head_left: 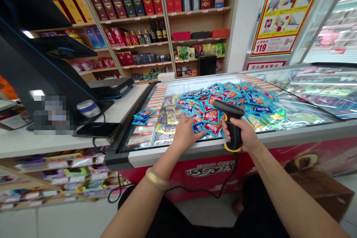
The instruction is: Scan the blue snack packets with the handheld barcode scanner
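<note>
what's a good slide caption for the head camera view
Right hand grips a handheld scanner while the left hand reaches to snack packets heaped on a glass-topped freezer.

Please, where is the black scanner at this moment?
In the head view, the black scanner is right of centre, gripped in the right hand, with the pile of small packets behind it.

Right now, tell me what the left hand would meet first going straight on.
Likely the pile of blue and red packets; the left hand is right at its edge, though contact is unclear.
</note>
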`<act>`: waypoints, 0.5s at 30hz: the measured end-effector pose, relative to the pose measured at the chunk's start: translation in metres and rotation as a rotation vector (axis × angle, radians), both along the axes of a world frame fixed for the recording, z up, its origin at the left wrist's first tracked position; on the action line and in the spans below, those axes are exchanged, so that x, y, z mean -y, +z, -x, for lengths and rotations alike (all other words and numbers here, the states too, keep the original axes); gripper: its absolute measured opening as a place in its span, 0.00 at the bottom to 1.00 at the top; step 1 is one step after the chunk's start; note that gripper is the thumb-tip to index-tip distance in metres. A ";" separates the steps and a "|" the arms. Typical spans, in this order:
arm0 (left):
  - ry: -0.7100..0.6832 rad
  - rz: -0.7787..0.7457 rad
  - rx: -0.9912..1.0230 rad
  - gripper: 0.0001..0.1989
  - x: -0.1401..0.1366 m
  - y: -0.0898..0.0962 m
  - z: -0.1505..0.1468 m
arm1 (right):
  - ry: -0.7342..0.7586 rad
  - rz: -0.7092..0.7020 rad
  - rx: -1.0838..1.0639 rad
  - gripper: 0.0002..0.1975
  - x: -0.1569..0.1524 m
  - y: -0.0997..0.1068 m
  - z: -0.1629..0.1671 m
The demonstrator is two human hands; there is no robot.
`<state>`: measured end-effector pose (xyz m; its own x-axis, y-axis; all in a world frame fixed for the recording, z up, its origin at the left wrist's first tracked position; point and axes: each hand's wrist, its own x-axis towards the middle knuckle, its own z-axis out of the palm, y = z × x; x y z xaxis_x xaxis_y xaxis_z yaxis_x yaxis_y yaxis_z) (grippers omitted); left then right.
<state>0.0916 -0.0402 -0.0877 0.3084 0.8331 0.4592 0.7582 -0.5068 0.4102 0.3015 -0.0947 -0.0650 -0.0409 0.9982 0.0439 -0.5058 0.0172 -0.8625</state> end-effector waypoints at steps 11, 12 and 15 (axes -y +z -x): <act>0.132 0.242 0.631 0.15 -0.008 0.001 0.012 | 0.069 0.009 0.093 0.17 0.001 -0.003 -0.001; 0.159 0.258 0.722 0.15 -0.009 0.001 0.013 | 0.073 0.014 0.100 0.17 0.000 -0.003 -0.001; 0.241 0.269 0.916 0.15 -0.010 0.003 0.015 | 0.087 0.028 0.124 0.18 0.000 -0.002 -0.001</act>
<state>0.0761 -0.0305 -0.0849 -0.2639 0.9388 0.2213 0.1598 -0.1837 0.9699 0.3025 -0.0942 -0.0672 -0.1302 0.9915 0.0057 -0.3941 -0.0465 -0.9179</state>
